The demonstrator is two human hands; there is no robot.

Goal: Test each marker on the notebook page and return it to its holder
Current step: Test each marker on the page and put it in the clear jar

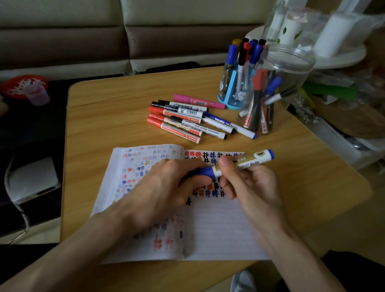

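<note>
One table (93, 120) carries everything. Open notebook (222, 227) lies flat at the near edge, its right page part filled with red, black and blue test marks, lower half bare. Left hand (161, 189) and right hand (252, 186) meet over that page, both clenched on one blue marker (245, 162). Clear jar (285, 68) stands far right with a few markers inside. Blue holder (231, 87) stands just left of it, packed. Loose pile (182, 120) of red, black, blue and pink markers lies between notebook and holder.

The held marker is above the right page; contact with the paper, cannot tell. Long axis runs low-left to high-right: cap (202, 171) end sits inside the left fingers, blue tail pokes out past the right hand toward the jar. Right thumb and fingers wrap the barrel. Cap looks seated; coming off or going on, cannot tell. Either way the move likely runs along that axis. Right hand is nearer the jar for the return.
</note>
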